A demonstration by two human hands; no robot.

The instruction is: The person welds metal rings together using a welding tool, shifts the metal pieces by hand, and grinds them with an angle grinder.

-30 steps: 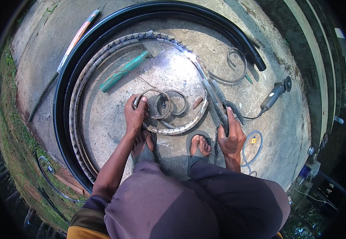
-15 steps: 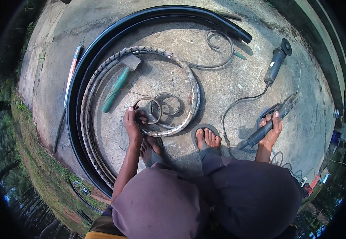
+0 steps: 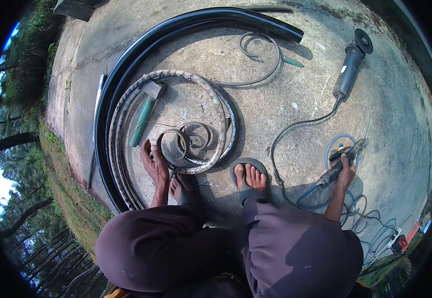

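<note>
My left hand (image 3: 153, 165) has its fingers extended and apart beside the coiled flat strips (image 3: 173, 138), inside a segmented metal hoop (image 3: 221, 124). A hammer (image 3: 143, 118) with green handle lies in the hoop, left of the strips. A long black curved channel (image 3: 107, 119) runs around the hoop's outer left and far side. My right hand (image 3: 344, 174) grips a dark electrode holder (image 3: 331, 176) with a thin rod pointing up, its blue cable trailing below. Behind it a blue hose loop with a small yellow part lies on the concrete.
An angle grinder (image 3: 349, 69) lies at the right, its black cord snaking down. A wire (image 3: 263, 74) with green end (image 3: 291, 61), a long rod (image 3: 98, 94), cord tangles and a red tool (image 3: 402, 242) lie around. A dark block (image 3: 74, 7) sits top left; grass and trees border the left.
My right hand has moved rightward with the electrode holder. My left hand has let go of the strip coil and shifted left. The camera view has swung, showing more trees.
</note>
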